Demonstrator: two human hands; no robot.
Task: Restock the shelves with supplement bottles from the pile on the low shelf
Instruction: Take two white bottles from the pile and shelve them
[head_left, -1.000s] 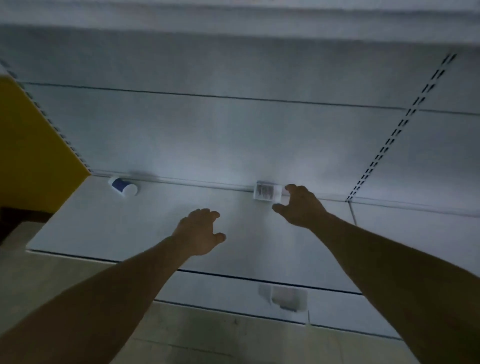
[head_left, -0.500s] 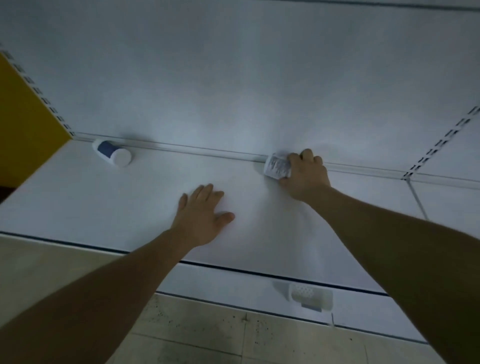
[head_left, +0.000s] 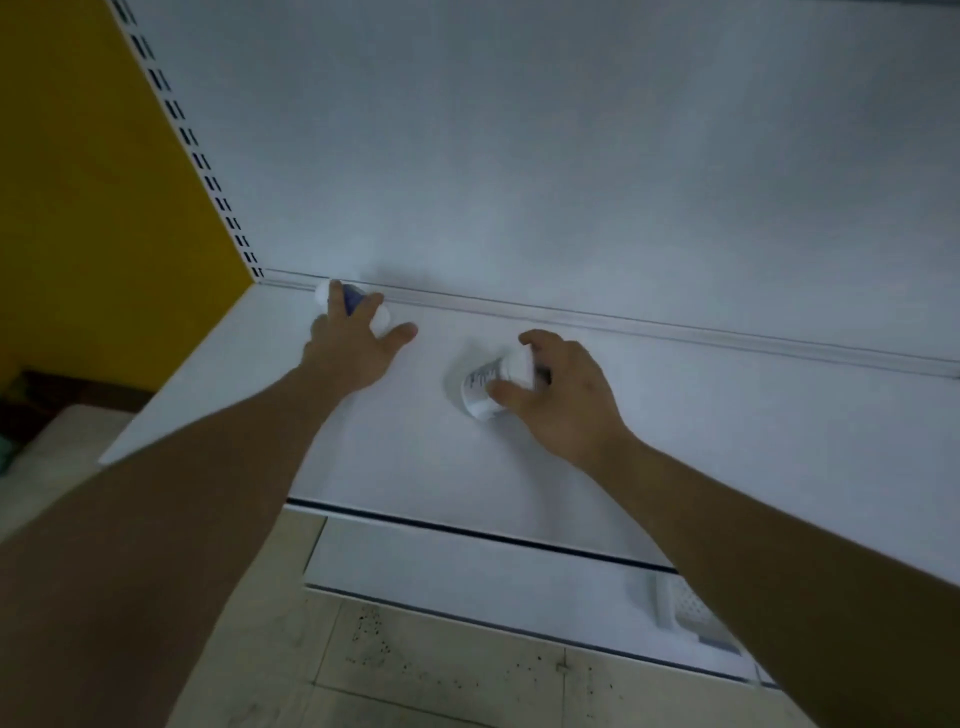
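On the white shelf (head_left: 675, 441), the right hand (head_left: 561, 400) grips a white supplement bottle (head_left: 480, 389). The left hand (head_left: 353, 343) lies with fingers over a blue-labelled bottle (head_left: 354, 300) at the back edge.

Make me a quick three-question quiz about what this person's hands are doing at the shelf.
1. True or false: the right hand holds a white bottle.
2. Which lies nearer the yellow panel? A) the blue-labelled bottle B) the white bottle.
3. Fill in: the left hand reaches a bottle lying against the shelf's ____ wall.

Key: 1 true; 2 A; 3 back.
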